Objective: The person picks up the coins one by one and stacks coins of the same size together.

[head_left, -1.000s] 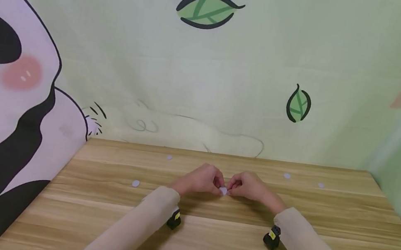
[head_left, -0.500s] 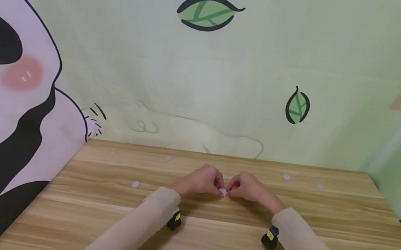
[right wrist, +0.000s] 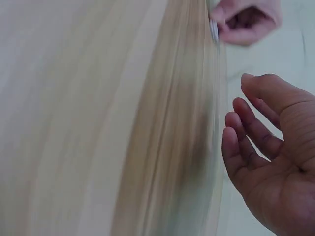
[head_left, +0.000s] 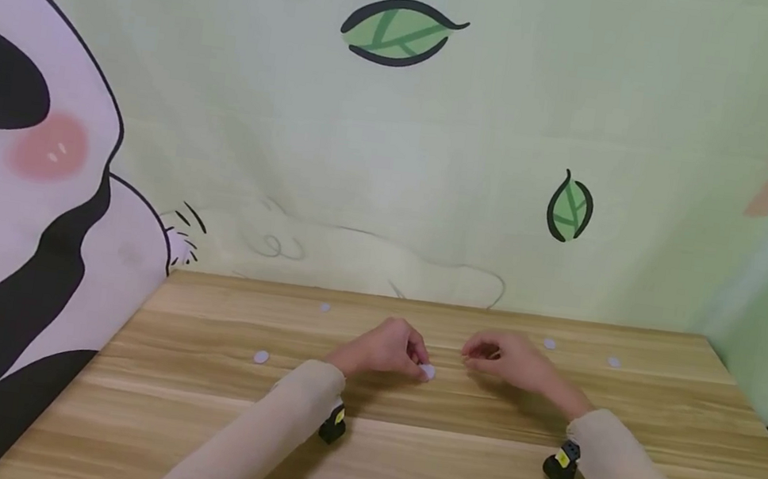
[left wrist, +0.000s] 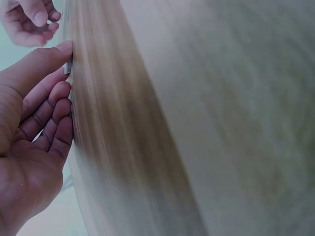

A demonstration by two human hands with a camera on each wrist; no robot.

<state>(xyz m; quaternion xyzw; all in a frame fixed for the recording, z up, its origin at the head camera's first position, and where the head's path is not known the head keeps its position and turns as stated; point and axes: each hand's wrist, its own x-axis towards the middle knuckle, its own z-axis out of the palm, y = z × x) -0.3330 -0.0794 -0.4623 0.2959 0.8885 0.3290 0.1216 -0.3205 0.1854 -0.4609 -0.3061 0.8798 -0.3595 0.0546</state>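
Between thumb and fingertips, my left hand point(head_left: 388, 348) pinches a small white round disc point(head_left: 428, 371) low over the middle of the table. Seen edge-on in the right wrist view, the disc point(right wrist: 213, 30) looks like a thin pale stack. My right hand point(head_left: 511, 359) is to the right of it, apart from the disc. In the right wrist view the right hand's fingers point(right wrist: 241, 142) are loosely curved, with a gap between thumb and fingers and nothing held.
Similar white discs lie spread on the wooden table point(head_left: 413, 467): a back-left disc point(head_left: 325, 307), a left disc point(head_left: 261, 357), a back-right disc point(head_left: 549, 344) and a far-right disc point(head_left: 614, 363). A printed cloth backdrop point(head_left: 437, 158) hangs right behind the table's far edge.
My right hand has let go of the disc and moved right, its thumb and fingers parting. The left hand has stayed in place, still pinching the disc.
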